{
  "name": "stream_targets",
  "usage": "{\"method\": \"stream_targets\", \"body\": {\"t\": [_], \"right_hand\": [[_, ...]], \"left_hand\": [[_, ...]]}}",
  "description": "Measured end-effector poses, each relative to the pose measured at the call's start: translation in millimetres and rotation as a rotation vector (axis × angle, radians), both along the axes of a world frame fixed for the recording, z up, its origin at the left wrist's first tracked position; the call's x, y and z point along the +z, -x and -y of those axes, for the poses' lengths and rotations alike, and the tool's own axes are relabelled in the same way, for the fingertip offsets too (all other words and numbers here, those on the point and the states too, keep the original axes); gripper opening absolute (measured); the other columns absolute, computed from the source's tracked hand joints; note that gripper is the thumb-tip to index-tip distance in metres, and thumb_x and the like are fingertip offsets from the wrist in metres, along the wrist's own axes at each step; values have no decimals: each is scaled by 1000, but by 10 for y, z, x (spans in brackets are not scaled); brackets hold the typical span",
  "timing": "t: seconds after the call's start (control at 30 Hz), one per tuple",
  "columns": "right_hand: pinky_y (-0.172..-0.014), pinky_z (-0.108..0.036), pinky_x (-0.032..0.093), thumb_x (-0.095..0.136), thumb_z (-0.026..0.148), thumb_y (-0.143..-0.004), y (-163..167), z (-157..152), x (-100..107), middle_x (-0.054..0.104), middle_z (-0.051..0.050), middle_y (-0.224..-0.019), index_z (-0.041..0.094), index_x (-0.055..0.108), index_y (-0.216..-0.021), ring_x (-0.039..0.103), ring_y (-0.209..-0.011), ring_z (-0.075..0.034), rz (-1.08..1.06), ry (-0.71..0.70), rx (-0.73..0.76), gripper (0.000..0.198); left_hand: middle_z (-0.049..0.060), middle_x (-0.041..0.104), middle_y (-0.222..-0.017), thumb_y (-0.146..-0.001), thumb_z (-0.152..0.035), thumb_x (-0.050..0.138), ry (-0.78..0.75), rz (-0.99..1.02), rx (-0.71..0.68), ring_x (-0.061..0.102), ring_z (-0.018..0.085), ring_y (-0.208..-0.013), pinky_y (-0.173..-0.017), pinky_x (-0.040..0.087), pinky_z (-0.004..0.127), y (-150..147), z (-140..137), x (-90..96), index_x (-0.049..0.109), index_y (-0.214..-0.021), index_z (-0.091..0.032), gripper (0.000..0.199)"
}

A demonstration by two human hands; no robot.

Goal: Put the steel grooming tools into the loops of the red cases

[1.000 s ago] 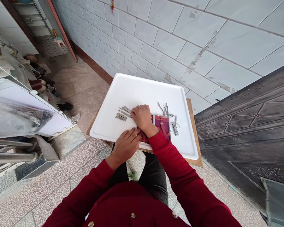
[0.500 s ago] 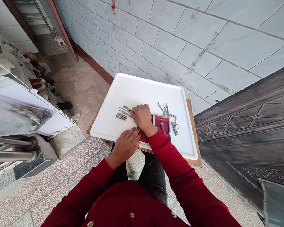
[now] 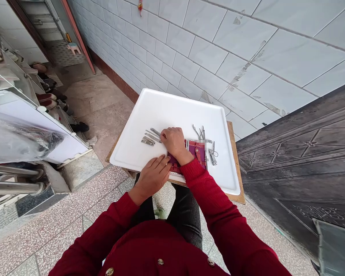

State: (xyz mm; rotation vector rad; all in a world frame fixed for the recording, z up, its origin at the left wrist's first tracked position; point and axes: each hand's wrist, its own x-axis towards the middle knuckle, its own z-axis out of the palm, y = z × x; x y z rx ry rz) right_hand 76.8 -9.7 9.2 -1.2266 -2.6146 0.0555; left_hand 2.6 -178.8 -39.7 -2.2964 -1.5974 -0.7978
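A red and purple manicure case lies spread on a white tray. My left hand rests flat at the near left corner of the case, fingers stretched out and touching it. Over the case's left half reaches my right hand, its fingers curled and pointing down; what they hold, if anything, is hidden. Just left of those fingers lie several slim metal nail tools and silver nail clippers. Metal nippers lie behind the case, and more small metal tools lie to its right.
Under the tray is a wooden board. A tiled wall rises behind it, and a dark patterned metal door stands at the right. On the left is a rack with shoes.
Both hands hold nearly the same place. My right hand shows only a very slight shift, and the tools and case lie as before.
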Motion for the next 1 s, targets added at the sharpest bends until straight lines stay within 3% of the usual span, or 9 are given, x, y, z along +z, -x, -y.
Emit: {"method": "stream_targets", "body": {"t": [0.4,0.73,1.0], "right_hand": [[-89,-37,31,50,17,-99,30,-109,-53,74,-11,-92,17,74,-92,60,-91,-25,13,-48,-11,24],[-93,-35,31,52,19,-99,3,-57,0,74,-7,-94,20,76,-94,59,-94,-23,-78,12,52,25],[-93,-37,30,50,18,-101,70,-81,-7,75,-10,-91,17,77,-91,61,-88,-23,63,-50,93,29]], "left_hand": [[12,68,-140,-100,-19,52,7,1,0,60,27,-135,-111,49,44,-4,-3,-1,68,-126,-16,30],[11,68,-141,-100,-19,53,-17,-11,8,61,27,-134,-112,49,44,-8,-6,-22,69,-124,-16,29],[11,68,-141,-99,-19,54,5,-4,8,60,27,-136,-113,48,44,-5,-1,-36,68,-127,-17,31]]}}
